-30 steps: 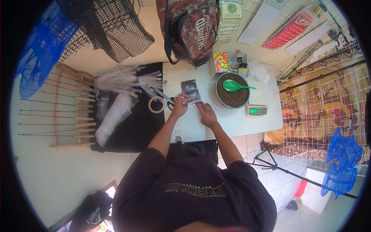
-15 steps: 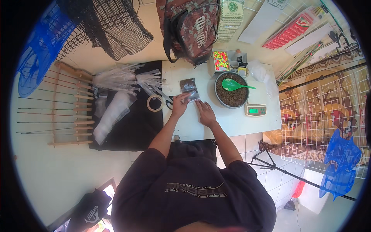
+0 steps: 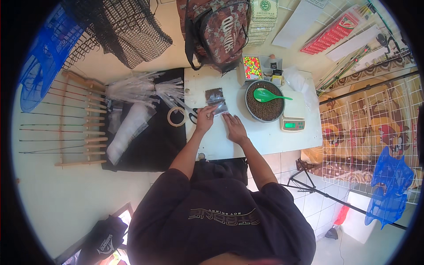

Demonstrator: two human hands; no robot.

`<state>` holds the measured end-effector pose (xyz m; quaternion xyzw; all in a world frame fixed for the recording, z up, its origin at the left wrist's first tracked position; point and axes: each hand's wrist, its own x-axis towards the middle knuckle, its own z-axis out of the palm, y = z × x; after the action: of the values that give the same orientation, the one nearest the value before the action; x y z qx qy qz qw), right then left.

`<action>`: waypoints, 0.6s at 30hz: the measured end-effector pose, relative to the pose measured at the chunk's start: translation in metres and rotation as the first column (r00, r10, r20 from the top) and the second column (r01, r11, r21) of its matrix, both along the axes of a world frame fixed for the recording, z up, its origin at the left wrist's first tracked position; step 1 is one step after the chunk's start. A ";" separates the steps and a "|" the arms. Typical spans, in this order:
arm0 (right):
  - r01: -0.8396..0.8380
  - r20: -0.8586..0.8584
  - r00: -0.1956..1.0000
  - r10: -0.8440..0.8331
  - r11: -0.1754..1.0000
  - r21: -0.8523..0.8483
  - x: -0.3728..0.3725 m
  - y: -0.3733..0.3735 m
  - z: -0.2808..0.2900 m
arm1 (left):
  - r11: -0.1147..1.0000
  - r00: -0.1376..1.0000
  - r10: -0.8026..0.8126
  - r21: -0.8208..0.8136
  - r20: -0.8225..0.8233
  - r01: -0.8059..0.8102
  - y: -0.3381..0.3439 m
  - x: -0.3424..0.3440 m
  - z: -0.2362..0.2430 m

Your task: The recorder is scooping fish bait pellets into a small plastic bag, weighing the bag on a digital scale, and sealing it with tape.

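Head view shows my hands in nearly the same spot as a moment ago, over the white table (image 3: 269, 141). The little clear bag (image 3: 219, 107) has slid a bit toward my left hand, and my head has tipped a little, so everything sits a touch lower in the picture.

My left hand (image 3: 204, 120) pinches the near edge of the little clear bag, with my thumb and fingers closed on it. My right hand (image 3: 234, 128) lies flat on the table just beside the bag, fingers spread a little, and its fingertips are right at the bag's corner. I cannot tell if they touch it. The bag lies on the table between the tape ring (image 3: 177, 116) and the round bowl (image 3: 265, 101), and it has dark brown bits in it.

The biggest thing up top is a brown spotted backpack (image 3: 221, 31). The round bowl is full of small brown pellets, and a green spoon (image 3: 267, 94) lies on top of them. The bowl sits beside a white scale (image 3: 293, 115) with a green screen. Behind the bowl is a small box (image 3: 252, 68) with bright yellow, pink and green beads inside.

On the wall, a long red packet (image 3: 333, 33) hangs slanted at the top right, next to a long white one (image 3: 300, 22). A pale card stack with a green round mark (image 3: 263, 13) hangs by the backpack.

Black scissors (image 3: 190, 110) lie by the tape ring.
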<state>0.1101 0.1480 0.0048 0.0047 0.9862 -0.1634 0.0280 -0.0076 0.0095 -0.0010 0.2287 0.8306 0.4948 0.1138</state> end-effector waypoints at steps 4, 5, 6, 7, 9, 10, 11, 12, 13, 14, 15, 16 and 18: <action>0.002 0.004 1.000 -0.002 1.000 -0.009 -0.001 -0.002 0.000 | 0.999 0.993 0.001 0.049 -0.114 0.004 -0.002 0.002 -0.008; 0.008 0.010 1.000 -0.008 1.000 -0.011 -0.001 -0.002 0.000 | 0.999 0.986 -0.003 0.040 -0.169 0.010 -0.003 0.002 -0.009; 0.008 0.011 1.000 -0.008 1.000 -0.011 0.000 -0.002 0.000 | 0.999 0.981 -0.022 0.038 -0.193 0.030 -0.004 0.002 -0.010; 0.004 0.009 1.000 -0.004 1.000 -0.008 0.000 -0.002 0.000 | 0.999 0.981 -0.023 0.038 -0.192 0.031 -0.004 0.001 -0.010; 0.000 0.007 1.000 0.000 1.000 -0.006 0.000 -0.002 0.000 | 0.998 0.962 -0.062 -0.026 -0.266 0.057 -0.005 0.000 -0.011; -0.011 0.017 1.000 0.011 1.000 0.018 -0.001 -0.002 0.000 | 0.999 0.960 -0.050 -0.017 -0.277 0.047 -0.004 0.000 -0.012; -0.023 0.026 0.999 0.022 0.999 0.042 -0.001 -0.002 0.000 | 0.999 0.960 -0.050 -0.017 -0.277 0.047 -0.005 0.000 -0.013; -0.021 0.014 1.000 0.020 0.998 0.051 -0.001 -0.003 0.000 | 0.999 0.966 -0.047 -0.005 -0.255 0.047 -0.004 0.001 -0.013; -0.021 0.014 1.000 0.020 0.998 0.051 -0.001 -0.003 0.000 | 0.999 0.971 -0.044 0.006 -0.234 0.047 -0.004 0.001 -0.012; -0.009 0.015 1.000 0.008 1.000 0.021 -0.001 -0.002 0.001 | 0.999 0.971 -0.044 0.006 -0.233 0.047 -0.005 0.000 -0.012; 0.004 0.017 1.000 -0.004 1.000 -0.010 -0.001 -0.002 0.000 | 0.999 0.971 -0.053 0.001 -0.235 0.055 -0.005 0.000 -0.012; 0.005 0.015 1.000 -0.005 1.000 0.003 -0.001 -0.002 -0.001 | 0.998 0.970 -0.061 -0.004 -0.237 0.062 -0.004 0.000 -0.012; 0.003 0.020 1.000 -0.003 1.000 0.000 -0.001 -0.002 -0.001 | 0.998 0.969 -0.055 0.000 -0.239 0.057 -0.004 0.001 -0.012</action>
<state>0.1091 0.1465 0.0042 0.0081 0.9858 -0.1636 0.0376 -0.0067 0.0057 -0.0133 0.3103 0.8299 0.4628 0.0262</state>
